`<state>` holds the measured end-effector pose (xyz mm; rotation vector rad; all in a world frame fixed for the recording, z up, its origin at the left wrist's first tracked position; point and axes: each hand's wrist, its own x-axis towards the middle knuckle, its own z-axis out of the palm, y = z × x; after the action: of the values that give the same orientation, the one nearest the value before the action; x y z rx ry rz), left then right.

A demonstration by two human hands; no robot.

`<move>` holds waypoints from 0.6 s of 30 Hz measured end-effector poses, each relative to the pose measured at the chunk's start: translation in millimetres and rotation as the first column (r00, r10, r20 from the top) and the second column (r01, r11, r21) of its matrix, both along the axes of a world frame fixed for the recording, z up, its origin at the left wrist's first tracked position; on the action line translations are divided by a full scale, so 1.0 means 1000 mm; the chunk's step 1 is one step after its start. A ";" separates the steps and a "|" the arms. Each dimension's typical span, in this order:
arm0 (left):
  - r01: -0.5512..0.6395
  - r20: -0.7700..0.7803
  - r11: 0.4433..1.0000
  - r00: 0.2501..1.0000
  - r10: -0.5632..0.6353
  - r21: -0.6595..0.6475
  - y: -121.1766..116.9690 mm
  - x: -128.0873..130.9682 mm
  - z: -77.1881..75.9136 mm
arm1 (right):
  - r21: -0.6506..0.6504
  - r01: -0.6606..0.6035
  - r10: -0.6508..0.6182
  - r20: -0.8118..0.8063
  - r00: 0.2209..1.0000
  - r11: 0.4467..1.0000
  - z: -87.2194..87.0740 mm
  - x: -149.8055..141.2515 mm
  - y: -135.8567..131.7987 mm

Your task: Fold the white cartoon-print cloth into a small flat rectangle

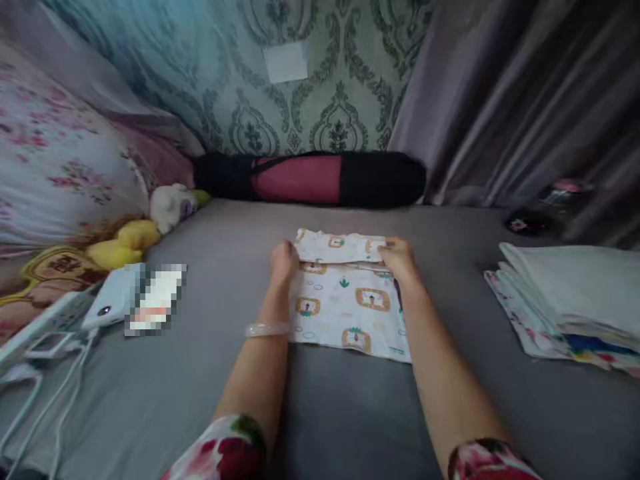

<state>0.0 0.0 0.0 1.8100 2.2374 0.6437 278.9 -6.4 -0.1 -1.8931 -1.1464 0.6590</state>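
A white cloth printed with tan lion faces and small green plants lies on the grey bed sheet in front of me. Its far part is folded over toward me as a narrow band. My left hand is closed on the left end of that band, its fingertips partly hidden. At the band's right end my right hand pinches the fabric between thumb and fingers. The near part of the cloth lies flat between my forearms.
A stack of folded cloths lies at the right. Along the wall rests a black and red roll bag. To the left are a white device with cables, a blurred-out card, plush toys and a floral pillow.
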 end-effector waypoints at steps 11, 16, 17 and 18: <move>-0.029 0.015 0.999 0.999 0.028 0.038 0.001 0.000 -0.005 | -0.047 -0.071 0.083 0.372 0.925 0.996 0.015 -0.002 -0.011; -0.027 -0.037 0.995 0.999 0.031 0.098 -0.001 0.001 -0.008 | -0.075 -0.071 0.097 0.438 0.894 0.995 0.019 -0.013 -0.022; -0.027 -0.052 0.994 0.998 0.033 0.103 -0.002 0.002 -0.008 | -0.080 -0.073 0.101 0.445 0.890 0.994 0.021 -0.015 -0.025; -0.026 -0.068 0.994 0.997 0.033 0.102 -0.003 0.003 -0.007 | -0.084 -0.074 0.104 0.450 0.887 0.994 0.022 -0.017 -0.027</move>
<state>2.7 -2.6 -7.1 1.8766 2.3202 0.7225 262.0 -33.3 21.9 -2.1258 -1.5278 0.3042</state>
